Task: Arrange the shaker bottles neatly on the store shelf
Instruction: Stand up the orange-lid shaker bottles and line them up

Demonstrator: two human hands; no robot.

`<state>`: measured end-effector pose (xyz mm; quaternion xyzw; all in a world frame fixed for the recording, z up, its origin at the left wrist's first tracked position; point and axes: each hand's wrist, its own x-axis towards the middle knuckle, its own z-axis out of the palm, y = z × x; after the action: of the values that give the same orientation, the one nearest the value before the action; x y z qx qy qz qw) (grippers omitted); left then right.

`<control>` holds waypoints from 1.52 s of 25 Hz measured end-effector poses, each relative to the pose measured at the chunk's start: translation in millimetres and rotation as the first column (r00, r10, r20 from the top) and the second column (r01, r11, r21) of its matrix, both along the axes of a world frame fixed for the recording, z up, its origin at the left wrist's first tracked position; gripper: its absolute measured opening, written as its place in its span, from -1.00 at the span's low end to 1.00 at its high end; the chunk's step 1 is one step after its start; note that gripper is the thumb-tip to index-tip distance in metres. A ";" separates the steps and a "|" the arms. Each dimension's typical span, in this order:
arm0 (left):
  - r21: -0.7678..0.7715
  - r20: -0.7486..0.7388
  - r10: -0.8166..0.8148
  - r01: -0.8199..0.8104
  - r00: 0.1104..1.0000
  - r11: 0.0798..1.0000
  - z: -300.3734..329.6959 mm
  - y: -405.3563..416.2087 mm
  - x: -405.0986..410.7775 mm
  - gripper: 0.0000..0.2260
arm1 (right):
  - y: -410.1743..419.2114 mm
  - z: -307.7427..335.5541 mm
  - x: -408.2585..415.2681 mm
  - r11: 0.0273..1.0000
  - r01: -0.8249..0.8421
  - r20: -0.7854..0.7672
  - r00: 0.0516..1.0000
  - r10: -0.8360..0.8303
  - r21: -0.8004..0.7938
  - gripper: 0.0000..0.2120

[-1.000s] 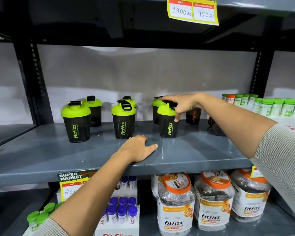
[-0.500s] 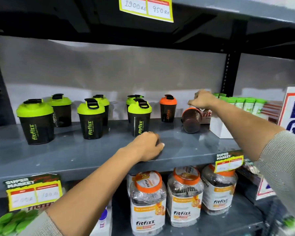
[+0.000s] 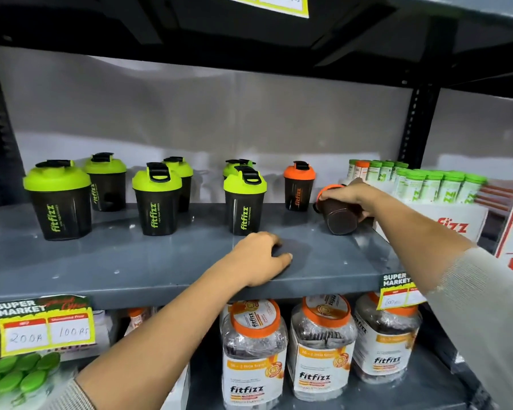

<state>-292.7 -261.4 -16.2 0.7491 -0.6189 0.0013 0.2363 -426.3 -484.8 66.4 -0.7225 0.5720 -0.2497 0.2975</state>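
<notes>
Nearest the camera, the left hand (image 3: 262,258) rests knuckles-curled and empty on the shelf (image 3: 131,261) edge. Beyond it, the right hand (image 3: 350,196) grasps a tipped orange-lidded shaker (image 3: 339,217); left of that grip stands an upright orange shaker (image 3: 299,186), then green-lidded shakers (image 3: 245,199).

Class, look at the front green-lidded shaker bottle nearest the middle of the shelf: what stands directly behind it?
Behind the middle front green-lidded black shaker bottle stands another green-lidded shaker; only its lid shows, its body is covered.

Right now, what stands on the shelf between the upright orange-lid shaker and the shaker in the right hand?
Nothing: in the head view, only bare grey shelf separates the upright orange-lid shaker from the tilted shaker gripped by the right hand.
</notes>
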 end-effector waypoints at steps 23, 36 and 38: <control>0.055 0.001 -0.026 0.026 1.000 0.998 0.6 3.2 1.2 -0.48 | 86.4 15.4 -18.0 0.877 0.038 0.233 0.969 0.085 -0.479 0.21; 0.069 -0.009 -0.055 0.055 0.998 0.996 3.7 4.6 1.3 -0.47 | 74.9 51.5 16.0 0.897 -0.372 -0.544 0.817 0.194 -0.240 -0.11; 0.063 -0.014 -0.060 0.061 0.998 0.996 4.4 4.7 1.4 -0.47 | 61.6 54.0 8.4 0.882 -0.448 -0.426 0.833 0.353 -0.147 -0.22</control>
<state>-291.4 -256.7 -11.7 0.7373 -0.6395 -0.0299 0.2159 -418.0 -423.2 120.4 -0.8921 0.4193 -0.1011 0.1345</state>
